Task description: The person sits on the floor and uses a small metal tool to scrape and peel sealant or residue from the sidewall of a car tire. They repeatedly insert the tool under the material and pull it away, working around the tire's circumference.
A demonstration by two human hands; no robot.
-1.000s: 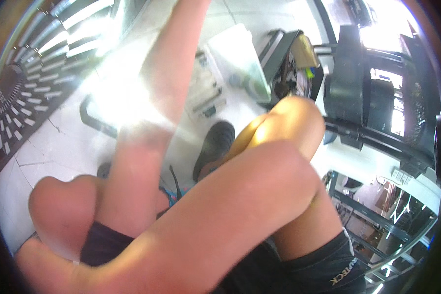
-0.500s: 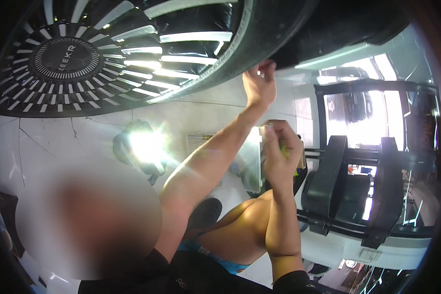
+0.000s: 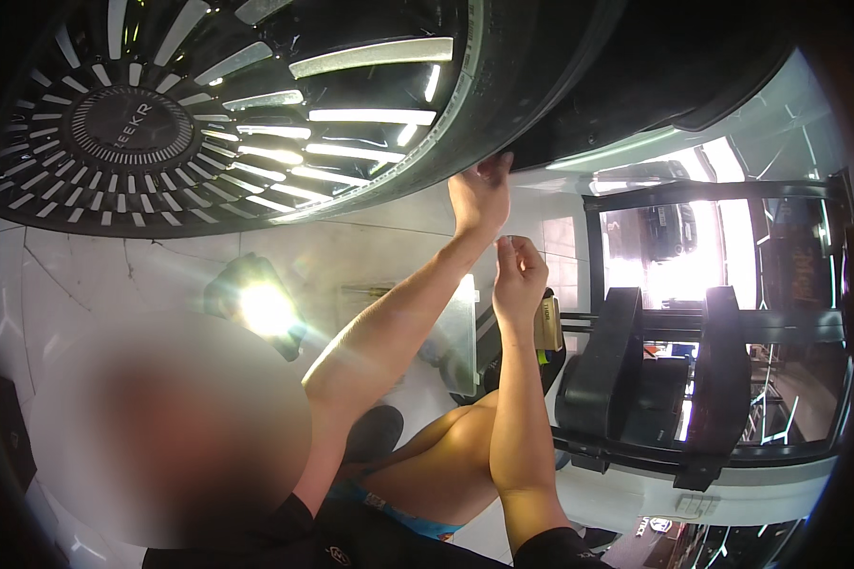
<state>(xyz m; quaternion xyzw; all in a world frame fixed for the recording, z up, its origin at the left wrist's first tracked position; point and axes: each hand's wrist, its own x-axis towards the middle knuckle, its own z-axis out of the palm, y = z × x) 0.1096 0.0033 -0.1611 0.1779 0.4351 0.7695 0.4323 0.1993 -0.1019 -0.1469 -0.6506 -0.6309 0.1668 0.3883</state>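
My left hand (image 3: 482, 197) reaches up to the lower edge of a car's black tyre (image 3: 517, 85), by the dark wheel arch (image 3: 626, 104). Its fingers are curled in, and their tips are partly lost in shadow. Just below and to the right, close to my left wrist, my right hand (image 3: 520, 280) is raised with thumb and fingertips pinched together. Whatever either hand holds is too small or hidden to name. The tyre surrounds a black wheel (image 3: 133, 123) with bright silver spoke inserts, filling the upper left.
A lit work lamp (image 3: 228, 294) glares on the pale tiled floor (image 3: 95, 270). Beyond my arms lies a clear plastic case (image 3: 463, 332); a yellowish box (image 3: 547, 327) is beside my right forearm. At right stands a black frame with padded bars (image 3: 617, 351). My bent knee (image 3: 479, 436) is below.
The view has shifted slightly. My left hand has come a little down and left from the arch, while my right hand has moved closer to my left wrist with its fingers drawn together.
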